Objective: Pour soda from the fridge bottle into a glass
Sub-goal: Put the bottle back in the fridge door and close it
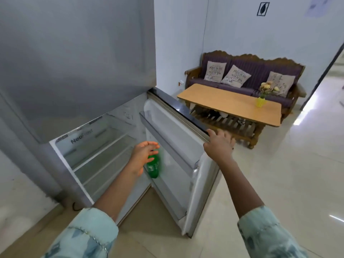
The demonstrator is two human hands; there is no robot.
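A green soda bottle (154, 167) stands in the lower part of the open fridge door (173, 131), blurred by motion. My left hand (142, 156) wraps around its neck and top, hiding the cap. My right hand (219, 144) grips the top edge of the fridge door and holds it open. The grey fridge (74, 62) shows bare white shelves (96, 149) inside. No glass is in view.
A wooden coffee table (223, 101) with a yellow vase of flowers (261, 101) stands behind the door. A purple sofa (247, 71) with cushions lines the white wall. Glossy floor tiles (279, 174) spread to the right. A black cable (75, 206) lies by the fridge's foot.
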